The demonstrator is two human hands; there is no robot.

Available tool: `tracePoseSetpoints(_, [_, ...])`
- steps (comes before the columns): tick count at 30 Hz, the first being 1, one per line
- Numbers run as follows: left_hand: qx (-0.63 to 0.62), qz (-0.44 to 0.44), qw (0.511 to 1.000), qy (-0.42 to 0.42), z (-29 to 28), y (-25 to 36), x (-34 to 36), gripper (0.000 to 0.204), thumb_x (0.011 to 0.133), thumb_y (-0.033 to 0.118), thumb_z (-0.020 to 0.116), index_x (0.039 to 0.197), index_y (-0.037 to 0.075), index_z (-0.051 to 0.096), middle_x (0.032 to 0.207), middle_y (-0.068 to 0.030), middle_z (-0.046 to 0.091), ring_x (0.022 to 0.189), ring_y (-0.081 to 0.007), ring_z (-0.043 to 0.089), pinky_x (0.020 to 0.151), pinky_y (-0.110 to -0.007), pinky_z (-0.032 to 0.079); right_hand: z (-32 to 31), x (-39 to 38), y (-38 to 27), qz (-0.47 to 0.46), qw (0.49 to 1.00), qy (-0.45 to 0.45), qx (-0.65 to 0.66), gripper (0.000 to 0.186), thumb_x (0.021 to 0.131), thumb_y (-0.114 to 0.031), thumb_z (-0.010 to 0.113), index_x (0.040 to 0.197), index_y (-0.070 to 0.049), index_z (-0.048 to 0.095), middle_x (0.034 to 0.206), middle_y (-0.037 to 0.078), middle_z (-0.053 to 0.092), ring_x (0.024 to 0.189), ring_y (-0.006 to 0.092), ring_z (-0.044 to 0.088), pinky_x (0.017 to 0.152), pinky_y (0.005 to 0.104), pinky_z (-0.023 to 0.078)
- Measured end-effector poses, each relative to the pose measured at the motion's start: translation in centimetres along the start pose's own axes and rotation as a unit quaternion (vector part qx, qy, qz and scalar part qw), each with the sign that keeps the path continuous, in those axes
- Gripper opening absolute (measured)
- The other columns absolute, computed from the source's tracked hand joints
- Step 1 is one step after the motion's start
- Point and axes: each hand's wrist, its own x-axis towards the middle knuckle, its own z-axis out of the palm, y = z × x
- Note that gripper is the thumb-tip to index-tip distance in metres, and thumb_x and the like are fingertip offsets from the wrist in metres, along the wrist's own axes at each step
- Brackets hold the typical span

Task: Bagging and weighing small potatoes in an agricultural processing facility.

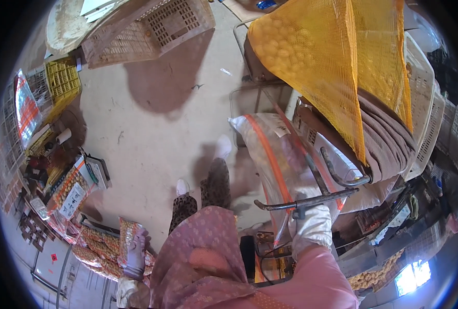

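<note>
My right hand [314, 226], in a white glove, is at a clear plastic bag [264, 149] with orange stripes and pale contents. A dark metal crossbar [311, 200] passes over its fingers, so I cannot see whether they grip the bar, the bag or neither. A small dark object [299, 212] shows beside the glove. My left hand [131, 292], also white-gloved, is low at the left edge. It is nearest to a striped bag [130, 234] of small round produce; its fingers are not clear.
A large yellow mesh sack [280, 44] of round, potato-like produce leans at upper right, beside folded brown cloth [386, 139] and stacked pale crates [419, 87]. A brown crate [162, 31] stands ahead on the floor [146, 144]. A yellow crate [63, 80] and filled bags [70, 193] are at left.
</note>
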Motion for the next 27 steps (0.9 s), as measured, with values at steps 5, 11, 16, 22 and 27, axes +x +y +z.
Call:
tracePoseSetpoints(5, [0.016, 0.018, 1.000, -0.009, -1.5, -1.5, 0.1, 0.035, 0.096, 0.026, 0.048, 0.122, 0.004, 0.051, 0.108, -0.0010, 0.056, 0.089, -0.0095, 0.052, 0.081, -0.024, 0.044, 0.4, -0.5, -0.6, -0.014, 1.000, -0.024, -0.003, 0.023, 0.088, -0.025, 0.048, 0.094, -0.011, 0.065, 0.090, 0.007, 0.064, 0.084, 0.0217, 0.059, 0.076, 0.0359, 0.045])
tracePoseSetpoints(11, [-0.024, -0.018, 0.999, 0.012, -0.7, -1.7, 0.8, 0.035, 0.096, 0.026, 0.048, 0.122, 0.003, 0.051, 0.107, -0.0019, 0.057, 0.089, -0.0099, 0.052, 0.080, -0.024, 0.043, 0.5, 1.0, 0.0, -0.004, 1.000, -0.021, -0.020, 0.023, 0.088, -0.024, 0.048, 0.094, -0.011, 0.064, 0.090, 0.007, 0.064, 0.083, 0.0220, 0.058, 0.076, 0.0358, 0.045])
tracePoseSetpoints(16, [-0.019, -0.041, 0.999, 0.011, -0.1, -2.4, 1.1, 0.038, 0.096, 0.026, 0.049, 0.124, 0.001, 0.050, 0.109, -0.0038, 0.057, 0.091, -0.0103, 0.052, 0.080, -0.024, 0.043, 1.7, 2.2, 0.5, -0.004, 1.000, -0.015, -0.025, 0.023, 0.088, -0.024, 0.048, 0.095, -0.010, 0.064, 0.089, 0.008, 0.063, 0.083, 0.0224, 0.058, 0.075, 0.0357, 0.045])
tracePoseSetpoints(22, [-0.013, -0.021, 1.000, 0.001, -1.4, -3.5, 0.7, 0.040, 0.096, 0.026, 0.049, 0.126, 0.000, 0.047, 0.115, -0.0066, 0.056, 0.097, -0.0128, 0.053, 0.083, -0.026, 0.043, 1.4, 2.1, 0.4, -0.015, 1.000, -0.014, -0.023, 0.023, 0.088, -0.023, 0.048, 0.096, -0.009, 0.064, 0.089, 0.008, 0.063, 0.083, 0.0227, 0.058, 0.074, 0.0356, 0.046])
tracePoseSetpoints(27, [-0.004, -0.008, 1.000, -0.003, -2.9, -3.5, 0.4, 0.042, 0.095, 0.030, 0.050, 0.127, 0.003, 0.047, 0.116, -0.0046, 0.055, 0.099, -0.0133, 0.052, 0.085, -0.028, 0.042, -0.6, -2.2, 2.7, -0.021, 0.998, -0.028, -0.053, 0.023, 0.088, -0.022, 0.048, 0.097, -0.009, 0.063, 0.089, 0.008, 0.063, 0.083, 0.0230, 0.058, 0.074, 0.0356, 0.046])
